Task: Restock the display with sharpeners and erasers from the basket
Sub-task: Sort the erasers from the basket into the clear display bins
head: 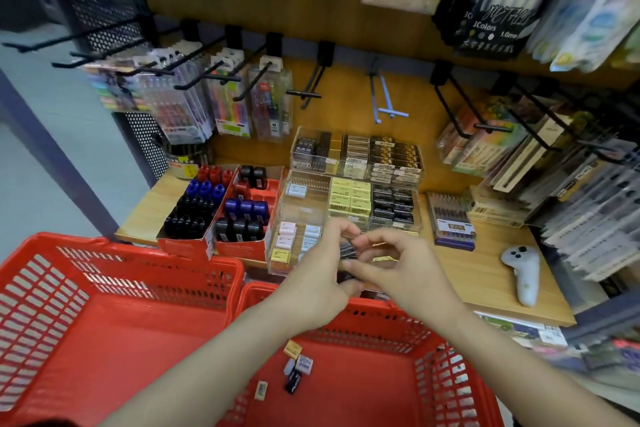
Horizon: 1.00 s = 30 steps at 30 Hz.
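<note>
Erasers (348, 251), dark ones, sit pinched between both hands above the near edge of the desk (491, 274). The left hand (320, 274) curls round them; the right hand (398, 267) pinches at them with its fingertips (exact count unclear). More lie in the right basket (446, 374). Judged step: sorting before placing. Next move calls for a matching compartment in the clear tray (301, 204).

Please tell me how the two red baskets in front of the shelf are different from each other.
The left basket shows only a bare red floor, while the right basket holds a few small erasers on its floor. The left basket has nothing over it, while both forearms reach across the right basket, with the left hand and right hand meeting above its far rim. Both are red plastic with slotted walls and stand side by side.
</note>
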### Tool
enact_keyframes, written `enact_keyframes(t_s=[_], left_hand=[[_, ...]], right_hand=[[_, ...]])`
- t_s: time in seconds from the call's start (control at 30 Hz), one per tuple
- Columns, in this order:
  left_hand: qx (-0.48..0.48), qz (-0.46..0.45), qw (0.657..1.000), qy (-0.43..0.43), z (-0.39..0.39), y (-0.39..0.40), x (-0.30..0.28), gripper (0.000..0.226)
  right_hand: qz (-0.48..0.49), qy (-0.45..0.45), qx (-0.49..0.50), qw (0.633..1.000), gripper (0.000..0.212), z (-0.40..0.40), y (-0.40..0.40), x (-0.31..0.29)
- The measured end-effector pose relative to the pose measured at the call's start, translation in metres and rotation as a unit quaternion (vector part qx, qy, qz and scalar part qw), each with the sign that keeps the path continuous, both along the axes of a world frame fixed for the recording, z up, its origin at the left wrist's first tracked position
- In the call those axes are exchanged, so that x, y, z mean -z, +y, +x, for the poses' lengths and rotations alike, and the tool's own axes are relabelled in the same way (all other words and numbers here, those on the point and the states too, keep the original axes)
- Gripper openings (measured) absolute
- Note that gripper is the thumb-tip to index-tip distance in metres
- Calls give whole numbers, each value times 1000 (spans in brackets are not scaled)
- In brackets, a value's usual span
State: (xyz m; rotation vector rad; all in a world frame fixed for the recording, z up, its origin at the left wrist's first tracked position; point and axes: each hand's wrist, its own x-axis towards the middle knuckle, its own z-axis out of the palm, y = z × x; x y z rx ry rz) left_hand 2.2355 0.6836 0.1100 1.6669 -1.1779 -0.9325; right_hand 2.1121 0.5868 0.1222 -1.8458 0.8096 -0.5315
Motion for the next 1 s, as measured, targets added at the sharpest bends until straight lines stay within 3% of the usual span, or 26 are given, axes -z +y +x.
enact_keyframes(t_s=[0.1, 0.37, 0.43, 0.53, 0.6, 0.73, 0.83, 1.0], left_hand=[[30, 20, 999, -21, 6, 10, -8, 60], [124, 81, 987, 65, 22, 24, -23, 74], [106, 81, 985, 106, 22, 23, -24, 75], [-9, 76, 977, 198, 24, 19, -18, 60], [-116, 85, 940, 308, 30, 14, -10, 38], [-261, 82, 810, 519, 44, 5, -2, 12], [-278, 89, 797, 528, 47, 1, 0, 14], [-291, 101, 845, 437, 50, -5, 8, 27]], right_hand=[[-37, 6, -12, 999, 24, 6, 7, -2], [-61, 34, -45, 997, 16, 3, 6, -6], [16, -4, -19, 1000, 25, 1, 3, -6], [174, -74, 95, 977, 36, -7, -13, -7], [203, -44, 134, 969, 30, -17, -30, 0], [215, 59, 139, 965, 24, -18, -50, 14], [110, 135, 114, 978, 30, 3, -56, 23], [-110, 246, 22, 963, 24, 57, -59, 52]])
